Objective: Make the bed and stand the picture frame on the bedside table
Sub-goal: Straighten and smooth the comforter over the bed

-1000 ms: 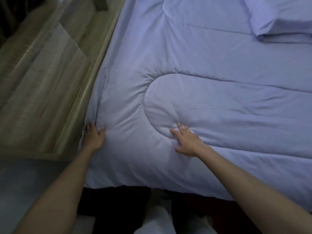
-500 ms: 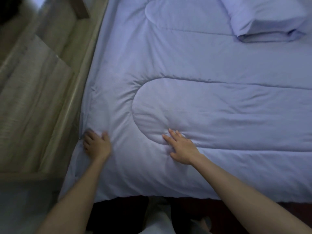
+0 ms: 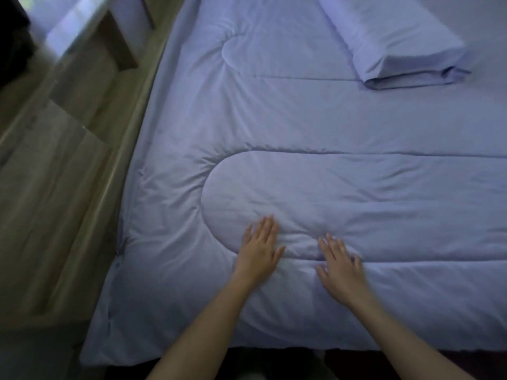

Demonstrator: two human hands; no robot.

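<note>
**Two palms on the quilt, and no picture frame in sight**

Both of my hands lie flat on the quilt [image 3: 315,127], close to the near edge of the bed. My left hand [image 3: 259,249] has its fingers straight and together, pointing up the bed, with the thumb out to the side. My right hand [image 3: 338,263] sits just beside it, fingers spread a little. Neither one has hold of anything; they only press down on the cloth. Between them the fabric is bunched into a small ridge, right along the curved stitch line that loops under my fingertips.

I judge the bed mostly made. The quilt covers the mattress from the near edge upward and drapes over the left side beside the wooden bed frame [image 3: 129,149]. The pillow [image 3: 392,42] lies at the top right, well apart from my hands. What is left on the bed looks minor: the puckers around the loop of stitching, the ridge between my palms, and the crumpled near left corner that hangs loose.

The second half of the job looks untouched as far as I can see. I cannot find the picture frame anywhere here. Blurred wooden furniture [image 3: 120,42] stands at the upper left, but I cannot tell whether that is the bedside table.
</note>
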